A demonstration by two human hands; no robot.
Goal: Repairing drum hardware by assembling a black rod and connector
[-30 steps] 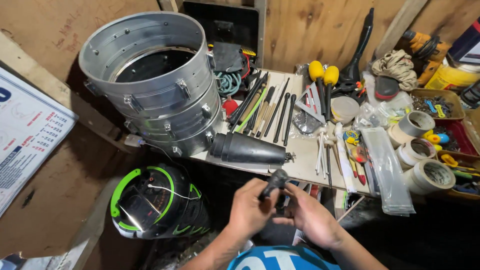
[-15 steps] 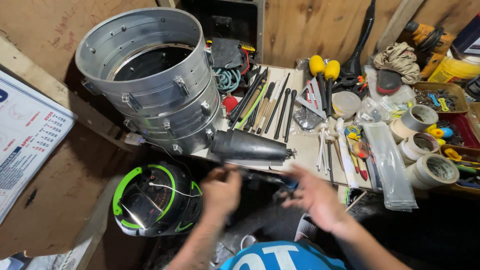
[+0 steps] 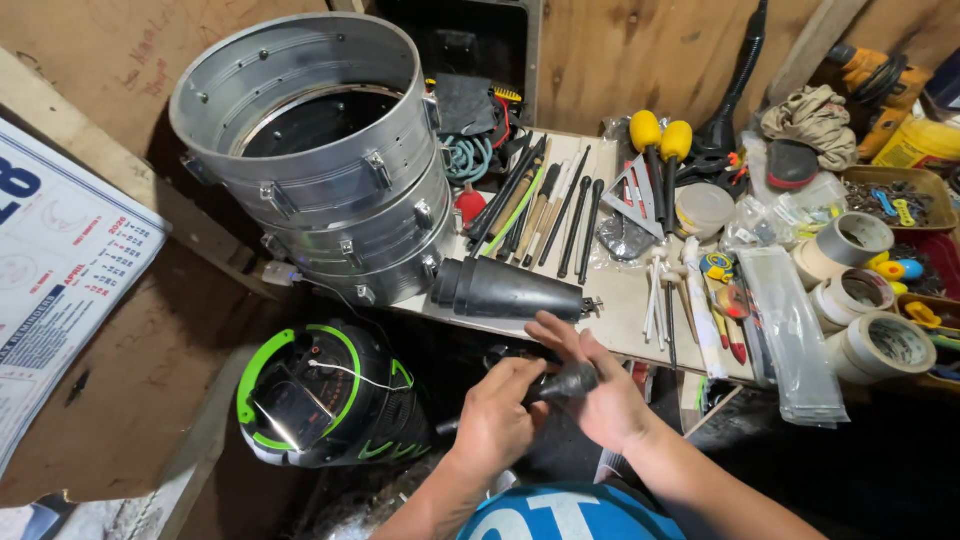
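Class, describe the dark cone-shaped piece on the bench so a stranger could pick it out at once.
Start at the big stacked metal drum on the bench's left. Lying on its side just right of the drum's base is the black cone. Unlike the thin rods behind it, it is thick and tapered.

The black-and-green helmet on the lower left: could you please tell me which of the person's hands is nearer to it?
Left. The left hand sits just right of the helmet, gripping a small dark tool; the right hand is farther right, beyond that tool.

A cluttered workshop: tool-strewn workbench (image 3: 625,300), tape rolls (image 3: 860,290), power drill (image 3: 872,70), plywood walls (image 3: 620,60).
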